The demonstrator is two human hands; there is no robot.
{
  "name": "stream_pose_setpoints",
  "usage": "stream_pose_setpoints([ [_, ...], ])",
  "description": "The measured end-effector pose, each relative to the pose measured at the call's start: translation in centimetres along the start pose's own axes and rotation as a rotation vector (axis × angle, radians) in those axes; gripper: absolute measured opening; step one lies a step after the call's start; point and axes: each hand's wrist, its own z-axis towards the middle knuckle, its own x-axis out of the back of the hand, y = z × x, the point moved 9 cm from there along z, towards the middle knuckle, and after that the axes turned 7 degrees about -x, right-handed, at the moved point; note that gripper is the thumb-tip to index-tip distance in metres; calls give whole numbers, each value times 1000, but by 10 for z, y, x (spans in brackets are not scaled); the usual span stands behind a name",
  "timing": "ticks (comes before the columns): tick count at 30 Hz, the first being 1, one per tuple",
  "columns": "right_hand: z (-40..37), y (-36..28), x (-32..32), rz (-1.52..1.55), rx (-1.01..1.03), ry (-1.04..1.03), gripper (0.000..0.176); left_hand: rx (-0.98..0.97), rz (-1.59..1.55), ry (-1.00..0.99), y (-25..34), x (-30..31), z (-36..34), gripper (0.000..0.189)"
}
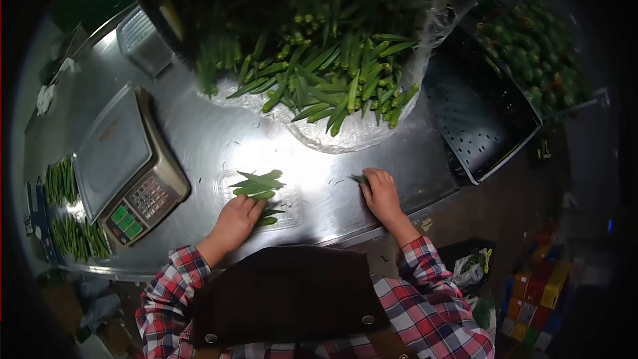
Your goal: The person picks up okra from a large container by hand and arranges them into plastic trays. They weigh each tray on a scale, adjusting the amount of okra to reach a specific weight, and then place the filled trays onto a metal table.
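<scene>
A clear plastic tray [292, 216] lies on the steel table with several green okra pods [259, 183] in it. My left hand [239, 219] rests at the near left part of the tray, its fingers bent against the pods; whether it grips one is hidden. To the right, my right hand [381, 194] is closed around a green pod [359, 179], whose end sticks out to the left of the fingers. Beyond both hands, a large heap of okra [332, 80] spills over clear plastic film [345, 141].
A scale [149, 193] with green displays stands at the left, beside bundles of okra [76, 239]. A black perforated crate [478, 113] is at the right, with green produce [531, 53] behind it. A metal container [145, 43] sits at the back left. The table's front edge [359, 238] runs near me.
</scene>
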Motion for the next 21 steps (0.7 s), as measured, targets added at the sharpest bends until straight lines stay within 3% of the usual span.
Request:
stream_pose_setpoints([
  [4, 70, -5, 5, 41, -55, -39, 22, 50, -23, -25, -4, -6, 6, 41],
  [5, 89, -14, 7, 13, -5, -42, 24, 58, -28, -48, -6, -11, 5, 41],
  [8, 133, -33, -5, -98, 191, -52, 31, 109, -42, 127, -10, 2, 1, 52],
  [12, 144, -48, -34, -345, 535, -24, 39, 252, 17, 63, -23, 8, 3, 69],
  [15, 145, -42, -41, -302, 480, -83, 34, 358, -37, 50, -41, -6, -11, 68],
  [17, 145, -40, -43, -285, 483, -98, 31, 226, -29, 24, -34, -12, -15, 66],
  [18, 151, -38, -47, -322, 423, -206, 31, 164, -28, 8, -30, -14, -18, 64],
  [20, 154, -39, -54, -388, 305, -432, 32, 221, -83, 36, -33, -7, -23, 59],
  [21, 155, -48, -45, -297, 334, -393, 38, 272, -119, 59, -39, -2, -24, 59],
])
